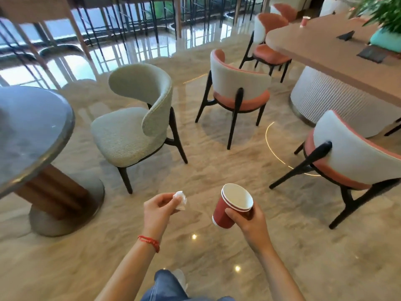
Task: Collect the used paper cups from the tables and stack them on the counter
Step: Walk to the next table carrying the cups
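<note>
Head view: right hand [249, 220] wrapped around nested red paper cups [233, 206], thumb across the near wall, mouths tilted far and left, held over open floor between the tables. Left hand [157, 210] pinching a crumpled white tissue [181, 199] between thumb and fingertips. Another red cup [304, 21] standing far right on the long pink table [321, 48], well apart from both hands. Likely trouble: with that tilt, any dregs spilling onto the glossy floor; a loose nest sliding apart under a light squeeze; the tissue dropping once the left hand reaches for the far cup. Also a tight passage between the pink-seated chairs [238, 83] on the way there.
</note>
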